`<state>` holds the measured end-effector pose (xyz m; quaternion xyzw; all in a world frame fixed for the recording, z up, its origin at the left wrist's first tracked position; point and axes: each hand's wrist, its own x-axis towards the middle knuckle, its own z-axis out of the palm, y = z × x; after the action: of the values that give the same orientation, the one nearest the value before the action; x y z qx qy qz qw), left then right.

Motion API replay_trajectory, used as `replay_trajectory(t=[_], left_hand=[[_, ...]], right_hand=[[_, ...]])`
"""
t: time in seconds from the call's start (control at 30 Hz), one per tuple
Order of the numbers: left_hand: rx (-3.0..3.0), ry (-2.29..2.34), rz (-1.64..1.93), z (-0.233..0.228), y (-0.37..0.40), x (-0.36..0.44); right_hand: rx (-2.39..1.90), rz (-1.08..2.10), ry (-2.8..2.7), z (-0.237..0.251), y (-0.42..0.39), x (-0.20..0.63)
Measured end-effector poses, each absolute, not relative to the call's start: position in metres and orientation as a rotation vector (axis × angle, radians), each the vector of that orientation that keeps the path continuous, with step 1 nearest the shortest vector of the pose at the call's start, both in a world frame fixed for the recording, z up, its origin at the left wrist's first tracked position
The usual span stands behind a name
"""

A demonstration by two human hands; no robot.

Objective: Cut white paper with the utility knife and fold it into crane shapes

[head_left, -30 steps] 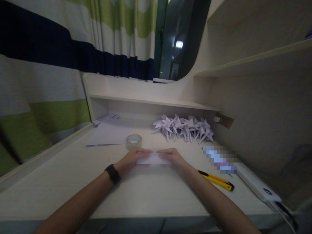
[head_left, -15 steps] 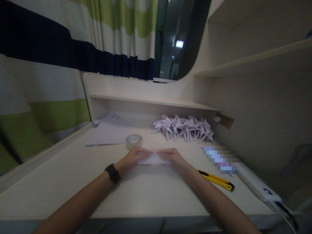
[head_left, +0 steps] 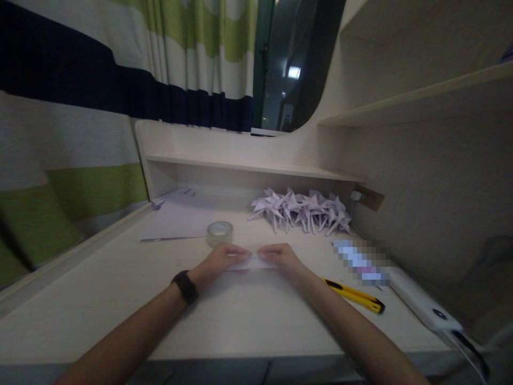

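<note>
A small piece of white paper [head_left: 256, 262] is held low over the middle of the desk, its lower edge straight. My left hand [head_left: 219, 263], with a black watch on the wrist, pinches the paper's left part between thumb and fingers. On the other side my right hand [head_left: 282, 258] grips its right part in the same way. The fingertips of both hands nearly meet at the paper's upper edge. Part of the sheet is hidden behind the fingers. Just beyond my left hand stands a roll of clear tape [head_left: 219, 233].
Paper pinwheels [head_left: 300, 208] lie heaped at the back. White sheets [head_left: 178, 219] rest at the back left. To the right are a yellow utility knife [head_left: 356, 297], a blurred-out phone-like object [head_left: 360, 263] and a white power strip [head_left: 425, 302] with cables. A shelf [head_left: 248, 167] overhangs the desk's rear.
Both hands stay almost in place on the paper. The left fingers have shifted slightly, and a bit of the paper's lower edge now shows beneath them.
</note>
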<state>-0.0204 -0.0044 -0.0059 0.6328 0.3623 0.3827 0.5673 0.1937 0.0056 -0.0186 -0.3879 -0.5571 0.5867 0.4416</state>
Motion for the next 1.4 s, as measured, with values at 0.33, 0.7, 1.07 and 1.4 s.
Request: replay_trajectory(t=[0.33,0.7,1.07,1.4], left_hand=[[1.656,0.896,0.884,-0.017,0.005,-0.026],[1.746,0.952,0.857,-0.016,0.005,-0.023],[1.697,0.938,0.772,-0.008,0.003,-0.025],[1.607,0.957,0.859,0.005,-0.001,-0.025]], right_hand=[[-0.997,1.388,-1.522,-0.021,0.007,0.197],[-1.115,1.264,-1.571,-0.01,0.003,0.194],[-1.083,1.346,-1.578,-0.015,0.009,0.201],[-1.019,1.415,-1.464,-0.008,0.011,0.208]])
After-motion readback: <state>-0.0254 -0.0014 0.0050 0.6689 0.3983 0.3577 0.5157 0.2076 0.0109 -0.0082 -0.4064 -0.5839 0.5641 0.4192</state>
